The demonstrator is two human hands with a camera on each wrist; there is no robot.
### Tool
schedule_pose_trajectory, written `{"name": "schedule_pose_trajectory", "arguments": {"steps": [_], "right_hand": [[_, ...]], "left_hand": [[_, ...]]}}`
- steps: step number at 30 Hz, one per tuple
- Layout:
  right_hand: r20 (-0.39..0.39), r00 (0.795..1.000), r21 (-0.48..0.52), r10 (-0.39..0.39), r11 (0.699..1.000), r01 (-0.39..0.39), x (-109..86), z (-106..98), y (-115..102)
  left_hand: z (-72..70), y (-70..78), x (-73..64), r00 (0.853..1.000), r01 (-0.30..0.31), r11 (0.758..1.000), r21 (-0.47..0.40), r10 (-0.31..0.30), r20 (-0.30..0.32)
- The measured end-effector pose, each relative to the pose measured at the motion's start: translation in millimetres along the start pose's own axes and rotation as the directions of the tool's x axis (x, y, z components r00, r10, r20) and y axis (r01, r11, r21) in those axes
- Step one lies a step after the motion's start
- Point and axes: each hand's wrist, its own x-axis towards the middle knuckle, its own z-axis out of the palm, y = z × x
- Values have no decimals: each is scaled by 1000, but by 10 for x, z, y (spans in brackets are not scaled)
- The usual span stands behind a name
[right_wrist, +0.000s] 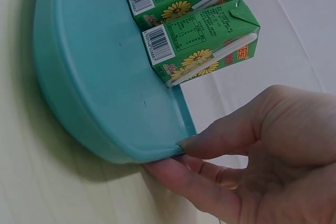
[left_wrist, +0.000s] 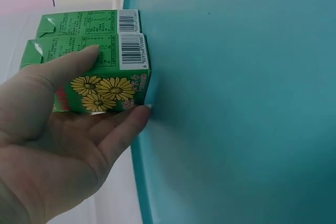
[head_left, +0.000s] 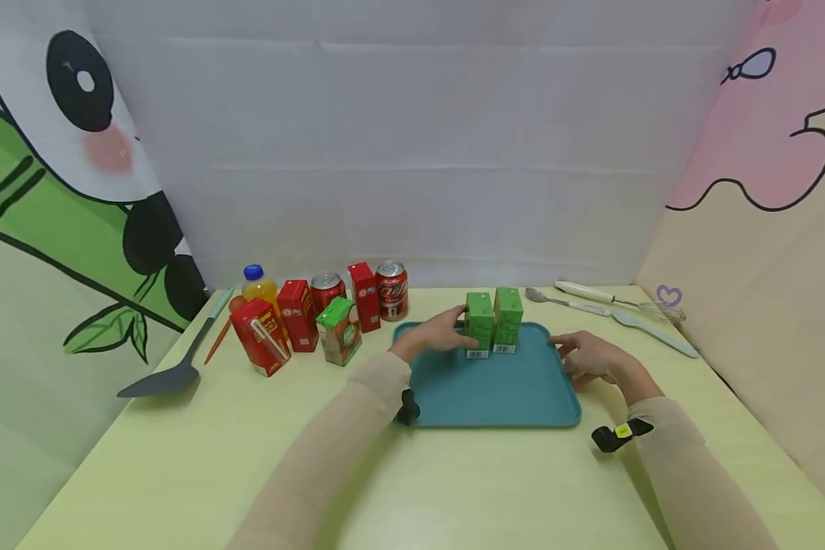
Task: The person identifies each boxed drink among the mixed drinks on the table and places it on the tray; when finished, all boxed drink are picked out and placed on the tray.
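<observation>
Two green drink cartons, a left carton [head_left: 480, 319] and a right carton [head_left: 507, 317], stand upright side by side at the back of a teal tray [head_left: 496, 391]. My left hand [head_left: 440, 331] grips the left carton. In the left wrist view its thumb lies across the barcode side of that carton [left_wrist: 110, 90], with the fingers around the flower-printed side. At the tray's right rim, my right hand [head_left: 594, 357] pinches the edge. The right wrist view shows the thumb on top of the rim and a finger underneath. White straws are fixed to both cartons [right_wrist: 202, 40].
Left of the tray stand an orange-and-green carton [head_left: 340, 331], red cartons [head_left: 299, 315], cola cans [head_left: 392, 290] and a blue-capped bottle [head_left: 254, 283]. A grey spatula [head_left: 168, 380] lies far left. Behind right lie a spoon [head_left: 546, 298], whisk [head_left: 660, 311] and pale-blue utensil [head_left: 653, 331].
</observation>
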Motion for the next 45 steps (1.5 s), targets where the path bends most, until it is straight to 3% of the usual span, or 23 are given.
{"name": "schedule_pose_trajectory", "arguments": {"steps": [7,19,30,37,45], "right_hand": [[1,1000,-2,-4,1000,4,5,28,3],[-6,1000,-10,-2,1000,2,27,13,-19],[-14,1000,-16,-3,1000,3,13,-3,-65],[-13,1000,-5,2,1000,-2,26,18,-5],[-19,1000,-11,6,1000,-6,7,19,6]], "left_hand": [[27,-70,61,999,-15,999,35,16,-31],[12,-40,68,993,10,993,116,4,-121],[-102,-8,61,996,13,984,175,2,-84],[-42,-39,39,995,54,974,219,-34,-92],[-14,-30,63,995,59,982,178,-43,-95]]}}
